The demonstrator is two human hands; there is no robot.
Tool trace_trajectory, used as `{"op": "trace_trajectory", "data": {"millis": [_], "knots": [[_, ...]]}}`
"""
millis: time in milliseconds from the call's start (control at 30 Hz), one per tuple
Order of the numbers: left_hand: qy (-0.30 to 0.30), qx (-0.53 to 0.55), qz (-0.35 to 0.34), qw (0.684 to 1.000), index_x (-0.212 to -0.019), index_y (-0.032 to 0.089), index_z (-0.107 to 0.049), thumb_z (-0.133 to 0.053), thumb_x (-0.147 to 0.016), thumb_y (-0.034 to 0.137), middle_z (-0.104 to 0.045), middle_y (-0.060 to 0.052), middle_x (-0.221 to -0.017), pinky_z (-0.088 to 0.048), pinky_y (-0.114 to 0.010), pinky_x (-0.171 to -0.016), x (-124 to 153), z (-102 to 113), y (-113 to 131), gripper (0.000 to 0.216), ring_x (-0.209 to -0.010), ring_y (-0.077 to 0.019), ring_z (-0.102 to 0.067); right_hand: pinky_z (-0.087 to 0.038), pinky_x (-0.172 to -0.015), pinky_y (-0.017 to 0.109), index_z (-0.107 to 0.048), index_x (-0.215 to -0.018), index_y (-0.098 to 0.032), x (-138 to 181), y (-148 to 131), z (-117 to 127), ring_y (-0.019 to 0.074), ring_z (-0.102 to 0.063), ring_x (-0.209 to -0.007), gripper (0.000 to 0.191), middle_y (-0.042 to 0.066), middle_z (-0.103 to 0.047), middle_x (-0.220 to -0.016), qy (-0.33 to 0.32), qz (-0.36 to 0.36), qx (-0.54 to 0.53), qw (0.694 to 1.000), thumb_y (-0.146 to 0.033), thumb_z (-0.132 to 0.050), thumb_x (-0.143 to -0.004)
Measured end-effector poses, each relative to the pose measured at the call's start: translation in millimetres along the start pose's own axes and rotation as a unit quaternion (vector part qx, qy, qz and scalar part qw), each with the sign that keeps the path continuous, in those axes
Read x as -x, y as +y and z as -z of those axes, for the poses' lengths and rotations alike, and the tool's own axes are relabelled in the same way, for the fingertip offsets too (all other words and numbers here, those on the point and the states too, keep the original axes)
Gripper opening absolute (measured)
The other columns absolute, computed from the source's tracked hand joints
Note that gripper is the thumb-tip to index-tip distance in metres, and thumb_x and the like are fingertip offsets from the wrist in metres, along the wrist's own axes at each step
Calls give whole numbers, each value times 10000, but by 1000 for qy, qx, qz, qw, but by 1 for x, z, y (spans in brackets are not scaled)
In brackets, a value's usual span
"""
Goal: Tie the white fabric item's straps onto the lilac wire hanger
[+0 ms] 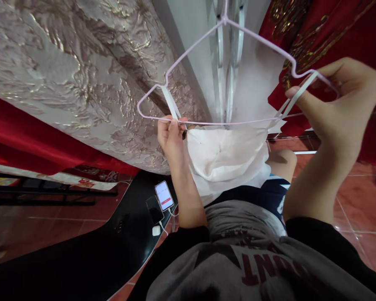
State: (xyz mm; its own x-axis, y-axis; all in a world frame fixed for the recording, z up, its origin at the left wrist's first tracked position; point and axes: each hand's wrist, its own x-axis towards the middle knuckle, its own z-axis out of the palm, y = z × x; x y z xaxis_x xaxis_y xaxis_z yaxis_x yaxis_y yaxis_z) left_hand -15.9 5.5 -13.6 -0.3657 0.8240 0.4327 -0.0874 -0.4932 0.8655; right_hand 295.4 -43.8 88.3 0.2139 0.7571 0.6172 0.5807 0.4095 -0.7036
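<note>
A pale pink wire hanger (200,42) hangs in front of me. A white garment (228,156) droops from it by two white straps. My left hand (171,138) is closed in a pinch on the left strap and the hanger's bottom bar. My right hand (338,100) grips the hanger's right end, with the right strap (296,98) running over my thumb. The garment's lower folds rest against my lap.
A cream embroidered fabric (81,71) hangs at the left and a red gold-trimmed garment (332,25) at the right. A black surface (81,259) below left carries a lit phone (164,195), a dark phone and a white charger. Red floor tiles (360,196) lie beneath.
</note>
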Motion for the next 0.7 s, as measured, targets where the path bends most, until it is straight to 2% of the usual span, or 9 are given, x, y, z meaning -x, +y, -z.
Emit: {"op": "trace_trajectory", "data": {"millis": [133,267,367,433,500,600,667,700], "knots": [[-9,10,12,1000,-970,292,-539,-687,-975,482,-770,-4,-895,-535,-370,-750,1,-2,0,241,-747,-175,-690,-634,-920,385,-735,-935,-290,-6,-6,0,229,-670,-977,123,78,-708,-990,-23,19,9,1000,-310,-854,-914],[15,52,6,999,-947,283,-571,-693,-986,334,-770,7,-846,-538,-349,-729,3,-8,2,138,-695,-149,-655,-647,-934,365,-758,-1050,-296,-6,-15,-4,256,-653,-1127,220,79,-689,-1068,-42,60,24,997,-182,-853,-888],[32,57,1,998,-928,276,-591,-638,-984,210,-767,16,-817,-532,-344,-719,4,-10,3,98,-671,-139,-640,-628,-901,332,-785,-1123,-297,6,-20,-5,279,-611,-1229,278,89,-657,-1109,40,103,8,994,-133,-810,-900],[34,58,1,998,-931,276,-593,-626,-979,191,-764,21,-807,-527,-338,-715,5,-11,4,104,-667,-138,-635,-601,-842,340,-796,-1109,-289,15,-24,-5,250,-645,-1094,181,90,-659,-1056,80,99,-38,991,-191,-755,-962],[28,60,7,998,-943,276,-589,-655,-985,242,-760,20,-815,-528,-327,-721,6,-11,5,85,-681,-141,-641,-553,-734,353,-784,-1144,-295,24,-28,-8,210,-641,-909,152,81,-667,-978,26,52,-71,996,-288,-697,-1021],[30,88,12,996,-948,262,-579,-757,-950,361,-752,10,-824,-524,-292,-718,9,-14,8,204,-695,-140,-636,-422,-579,342,-752,-1206,-276,36,-23,-24,157,-567,-700,243,45,-667,-859,-129,-21,-83,988,-395,-732,-995],[42,101,13,994,-945,253,-580,-801,-916,396,-747,3,-822,-514,-269,-701,11,-17,10,265,-687,-137,-621,-350,-544,319,-742,-1124,-245,47,-14,-45,112,-485,-586,275,-5,-620,-738,-184,-42,-105,976,-459,-767,-953],[46,98,15,994,-945,251,-583,-807,-908,404,-746,-1,-824,-513,-263,-698,13,-18,11,274,-685,-137,-616,-331,-546,308,-708,-1116,-248,52,-9,-57,109,-469,-571,280,-33,-558,-668,-180,-63,-140,972,-489,-732,-975]]}}
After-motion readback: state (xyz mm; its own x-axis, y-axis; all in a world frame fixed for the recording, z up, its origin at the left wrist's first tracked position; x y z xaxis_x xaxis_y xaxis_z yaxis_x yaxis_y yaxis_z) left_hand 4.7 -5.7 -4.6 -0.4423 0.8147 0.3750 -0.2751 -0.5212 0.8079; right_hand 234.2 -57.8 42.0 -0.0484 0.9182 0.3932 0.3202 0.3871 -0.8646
